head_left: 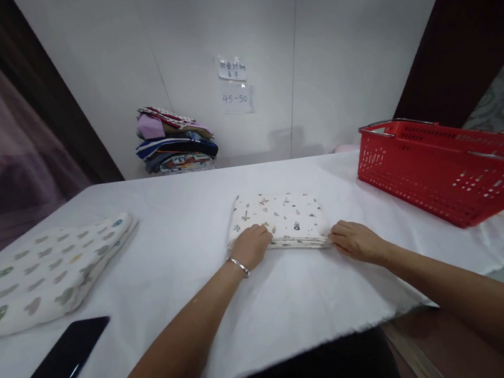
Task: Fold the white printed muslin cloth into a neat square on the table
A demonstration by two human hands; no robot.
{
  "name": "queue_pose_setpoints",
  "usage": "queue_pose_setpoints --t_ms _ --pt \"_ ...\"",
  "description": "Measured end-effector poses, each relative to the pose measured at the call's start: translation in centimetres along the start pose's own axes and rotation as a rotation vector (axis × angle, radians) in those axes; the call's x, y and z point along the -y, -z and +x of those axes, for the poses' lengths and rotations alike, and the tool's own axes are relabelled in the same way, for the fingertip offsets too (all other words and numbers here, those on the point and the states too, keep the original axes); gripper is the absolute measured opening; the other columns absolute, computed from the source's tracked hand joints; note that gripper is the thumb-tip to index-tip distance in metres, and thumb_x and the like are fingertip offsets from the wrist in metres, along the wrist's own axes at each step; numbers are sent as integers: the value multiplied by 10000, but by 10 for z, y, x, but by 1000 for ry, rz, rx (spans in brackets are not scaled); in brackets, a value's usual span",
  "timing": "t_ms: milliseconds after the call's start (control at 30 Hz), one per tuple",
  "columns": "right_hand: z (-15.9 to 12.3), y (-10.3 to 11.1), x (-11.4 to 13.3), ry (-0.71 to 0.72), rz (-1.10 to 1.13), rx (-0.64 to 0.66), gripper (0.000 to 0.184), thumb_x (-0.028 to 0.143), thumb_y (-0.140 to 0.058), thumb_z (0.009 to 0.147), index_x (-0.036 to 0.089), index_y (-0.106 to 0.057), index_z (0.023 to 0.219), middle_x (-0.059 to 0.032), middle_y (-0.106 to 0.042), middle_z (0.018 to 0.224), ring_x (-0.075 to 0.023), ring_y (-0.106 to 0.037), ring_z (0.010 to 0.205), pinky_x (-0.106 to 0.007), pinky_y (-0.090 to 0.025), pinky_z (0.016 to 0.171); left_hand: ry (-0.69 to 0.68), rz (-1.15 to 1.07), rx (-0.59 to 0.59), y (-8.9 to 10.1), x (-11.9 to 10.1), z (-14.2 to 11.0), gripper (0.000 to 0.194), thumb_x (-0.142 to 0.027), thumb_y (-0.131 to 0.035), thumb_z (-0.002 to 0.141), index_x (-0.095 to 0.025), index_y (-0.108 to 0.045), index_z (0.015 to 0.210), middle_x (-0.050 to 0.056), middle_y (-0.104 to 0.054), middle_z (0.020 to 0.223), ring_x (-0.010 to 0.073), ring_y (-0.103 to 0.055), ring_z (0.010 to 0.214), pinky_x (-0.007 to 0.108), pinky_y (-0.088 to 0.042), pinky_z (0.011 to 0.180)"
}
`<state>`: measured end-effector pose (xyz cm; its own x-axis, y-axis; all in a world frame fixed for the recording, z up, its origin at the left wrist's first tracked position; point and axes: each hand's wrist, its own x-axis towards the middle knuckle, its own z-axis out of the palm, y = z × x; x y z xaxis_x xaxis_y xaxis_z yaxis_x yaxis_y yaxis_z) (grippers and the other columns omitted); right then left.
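Two hands of mine touch a folded, white, printed cloth (283, 209) inside the white-covered table's (254, 327) front edge, my left hand (252, 246) curled at its near edge, my right hand (357, 241) close-fingered at the near right corner, pinch unclear, where its probably light, soft layers hold best.
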<state>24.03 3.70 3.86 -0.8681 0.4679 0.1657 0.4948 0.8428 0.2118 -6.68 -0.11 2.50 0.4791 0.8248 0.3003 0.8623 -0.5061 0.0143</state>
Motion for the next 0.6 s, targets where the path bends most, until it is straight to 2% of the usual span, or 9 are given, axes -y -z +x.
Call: queue_pose_setpoints --t_ms 200,400,600 --pt "-2 -2 3 -22 13 -16 186 170 -381 852 162 -562 812 -69 -538 806 -178 -440 766 -289 -351 657 26 -68 -87 -5 0 -7 185 -210 -396 871 -176 -572 824 43 -564 845 167 -479 812 302 -389 720" --pt "-1 -2 2 -40 55 -29 184 184 -388 846 159 -571 852 -89 -544 850 -190 -454 814 -293 -363 663 17 -135 -68 -3 -7 13 175 -270 -444 861 -208 -573 962 33 -569 936 171 -481 857 306 -390 725" --pt "-1 0 5 -64 64 -24 198 209 -376 870 160 -568 865 -81 -539 849 -189 -455 829 -293 -367 691 -24 -77 -2 -7 -18 25 261 -226 -372 887 -194 -614 793 38 -567 805 162 -479 763 291 -374 652"
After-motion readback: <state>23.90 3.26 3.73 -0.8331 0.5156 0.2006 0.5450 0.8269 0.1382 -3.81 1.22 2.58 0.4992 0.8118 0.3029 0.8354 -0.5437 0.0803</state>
